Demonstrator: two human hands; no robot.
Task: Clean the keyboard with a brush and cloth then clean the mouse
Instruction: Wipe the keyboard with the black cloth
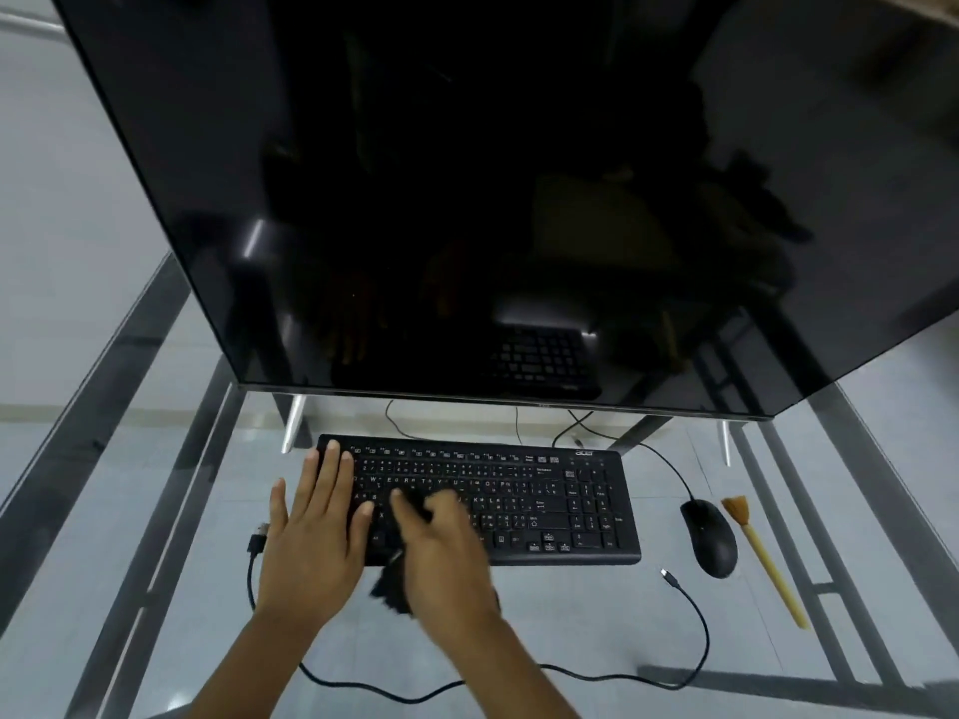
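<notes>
One dark, switched-off monitor [493, 199] fills the upper part of the view, tilted over a glass tabletop [597, 630] with a grey metal frame. Faint reflections of a keyboard and of hands are seen in the screen. Below the screen's lower edge a black keyboard [519, 490] is laid flat on the glass, its long side running left to right. The left hand [316, 531] is rested palm down on the left end of the keyboard, its fingers [332, 459] stretched straight and released, nothing being grasped by them. The right hand [446, 547] is placed just beside it over the lower left-centre keys, and a dark cloth [389, 589] is grasped in its curled fingers [410, 503]; the cloth is pressed onto the keys and part of it is seen hanging past the keyboard's near edge. This hand is blurred. A black mouse [709, 537] is set on the glass to the right of the keyboard, apart from it, its cord led back toward the monitor. Just beside the mouse, further right, a brush [763, 560] with a pale yellow handle and tan bristles is laid, bristles pointing away. A loose black cable [695, 635] is curled across the near part of the glass, one plug lying by the left wrist.
</notes>
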